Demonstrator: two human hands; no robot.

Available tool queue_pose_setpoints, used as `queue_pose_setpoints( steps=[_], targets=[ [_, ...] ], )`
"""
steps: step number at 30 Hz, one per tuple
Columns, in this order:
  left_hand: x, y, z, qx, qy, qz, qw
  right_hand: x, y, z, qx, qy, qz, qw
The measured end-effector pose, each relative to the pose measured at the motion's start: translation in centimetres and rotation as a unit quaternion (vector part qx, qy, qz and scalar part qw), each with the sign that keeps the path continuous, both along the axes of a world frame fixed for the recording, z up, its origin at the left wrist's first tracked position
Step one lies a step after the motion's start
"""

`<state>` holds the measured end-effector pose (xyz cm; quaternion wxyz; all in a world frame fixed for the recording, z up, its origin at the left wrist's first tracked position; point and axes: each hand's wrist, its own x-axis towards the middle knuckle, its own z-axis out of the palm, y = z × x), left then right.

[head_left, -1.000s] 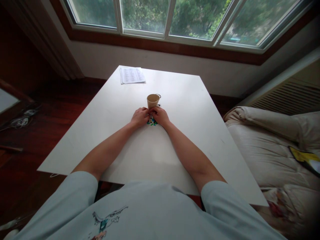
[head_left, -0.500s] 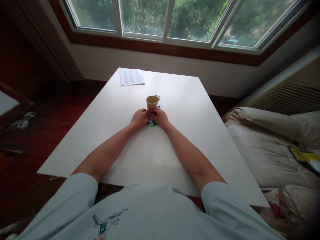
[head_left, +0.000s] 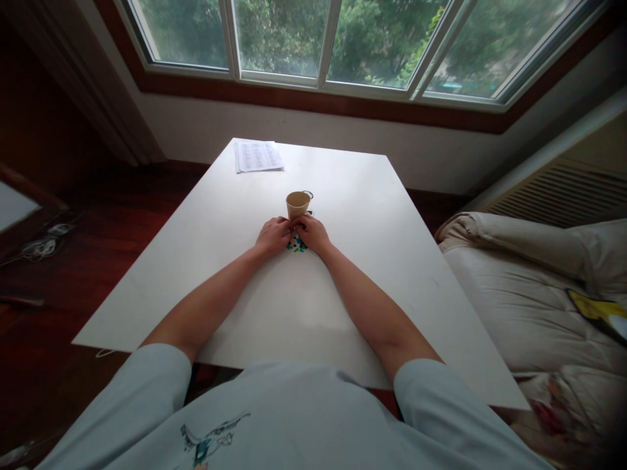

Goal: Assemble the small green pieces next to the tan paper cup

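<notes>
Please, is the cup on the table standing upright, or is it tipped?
Upright. The cup has its open rim facing up and narrows downward.

Daylight enters through the window [head_left: 279,39] at the far side; foliage [head_left: 372,46] behind the glass is pale and soft. The white table [head_left: 372,215] is brightest at its far end, with a faint glossy patch nearer. Soft shadow lies along the left forearm [head_left: 215,287]. Curtain [head_left: 88,85] and floor [head_left: 122,222] are dim. Wide-angle stretch shows towards the borders; right-hand corners darken. Small coloured pieces [head_left: 296,245] lack fine detail.
</notes>
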<state>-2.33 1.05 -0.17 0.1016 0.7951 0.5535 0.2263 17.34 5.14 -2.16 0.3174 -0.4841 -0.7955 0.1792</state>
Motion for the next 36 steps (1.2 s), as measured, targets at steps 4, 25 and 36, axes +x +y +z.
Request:
queue_pose_setpoints(
  steps=[4, 25, 36],
  targets=[
    [-0.1, 0.2, -0.3, 0.004, 0.003, 0.000, 1.000, 0.0, -0.2, 0.4, -0.004, 0.001, 0.000, 1.000],
    [-0.1, 0.4, -0.6, -0.002, 0.004, 0.002, 1.000, 0.0, 0.3, -0.4, 0.017, -0.007, 0.002, 1.000],
    [0.0, 0.2, -0.3, 0.008, 0.002, -0.001, 1.000, -0.1, -0.2, 0.2, 0.036, 0.031, -0.034, 0.998]
  ],
)
